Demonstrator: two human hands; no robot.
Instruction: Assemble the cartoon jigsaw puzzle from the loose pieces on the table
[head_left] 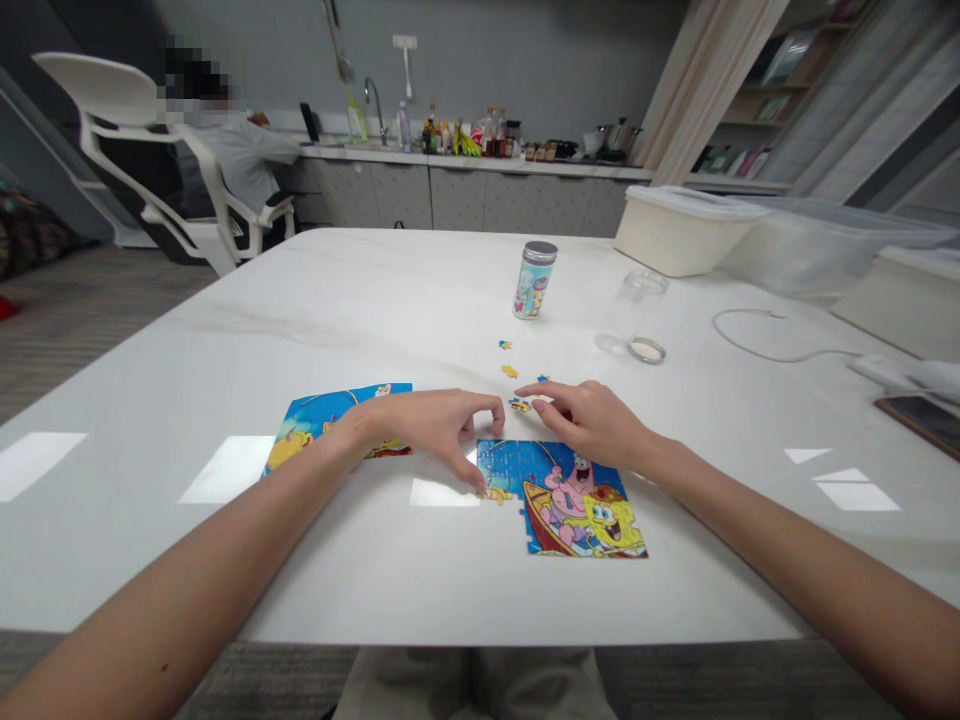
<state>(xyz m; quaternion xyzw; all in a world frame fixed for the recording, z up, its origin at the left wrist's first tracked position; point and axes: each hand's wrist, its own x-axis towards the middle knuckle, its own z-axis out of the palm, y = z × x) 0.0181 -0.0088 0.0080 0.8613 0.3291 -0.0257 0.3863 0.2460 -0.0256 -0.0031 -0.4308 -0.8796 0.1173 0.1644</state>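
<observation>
A partly joined jigsaw puzzle (570, 500) lies flat on the white table, with a cartoon boat scene and a gap at its lower left. My left hand (442, 425) curves at its left edge, thumb and index finger apart and nothing between them. Beyond the puzzle, my right hand (589, 415) has its index finger stretched out over a loose puzzle piece (519, 405), thumb beside it; whether they touch the piece is unclear. Farther back lie a yellow piece (509, 371) and a blue and yellow piece (505, 345). My left forearm partly covers a picture sheet (319, 408).
Behind the pieces stands a printed jar with a metal lid (535, 280). A clear jar (641, 300) and a round lid (646, 350) are to its right. Storage bins (682, 230) and a white cable (757, 345) occupy the right side. A person sits in a white chair (112, 90) at back left.
</observation>
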